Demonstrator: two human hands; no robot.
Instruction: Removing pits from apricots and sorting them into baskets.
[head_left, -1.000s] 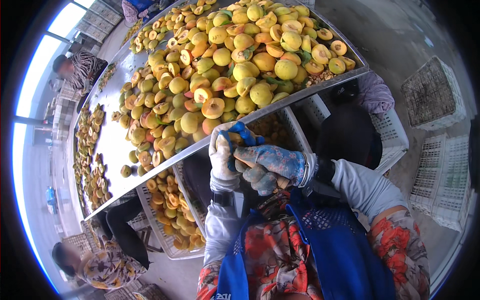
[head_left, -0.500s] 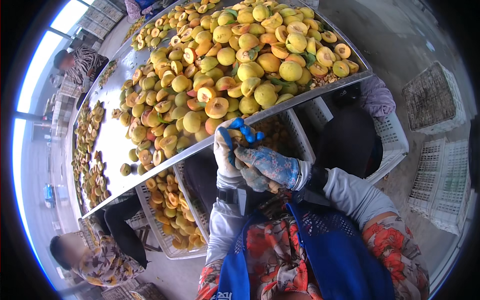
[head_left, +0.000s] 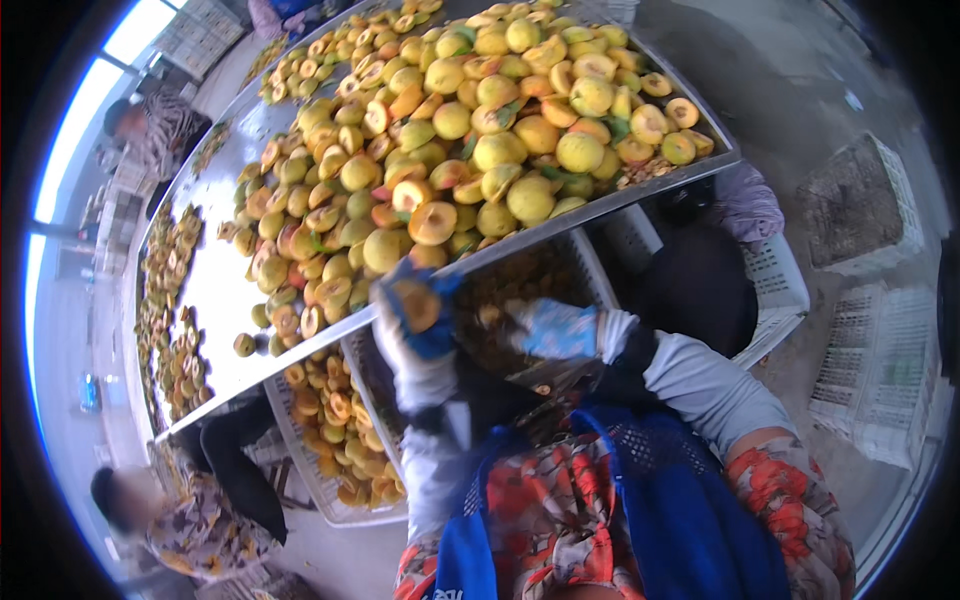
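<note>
My left hand (head_left: 415, 325), in a white and blue glove, is at the metal table's near edge. It is closed around a peach half (head_left: 418, 304), whose orange cut face shows. To its right, my right hand (head_left: 555, 329), in a light blue patterned glove, hangs over a crate of cut fruit (head_left: 515, 282) below the table edge. Motion smears its fingers, and an orange piece (head_left: 488, 314) shows by their tips; I cannot tell if they hold it. Whole and halved yellow peaches (head_left: 498, 150) lie heaped on the metal table (head_left: 222, 290).
A white crate of peach halves (head_left: 350, 440) stands on the floor at left. White crates (head_left: 865, 370) stand at far right, and another (head_left: 778, 285) beside a dark-clothed leg. Co-workers (head_left: 205, 520) sit along the table's left side. The table's raised metal rim (head_left: 600, 212) runs before me.
My hands were together in front of the rim and have parted. The left moved left with the peach half, now facing up; the right moved over the crate. The view has shifted slightly.
</note>
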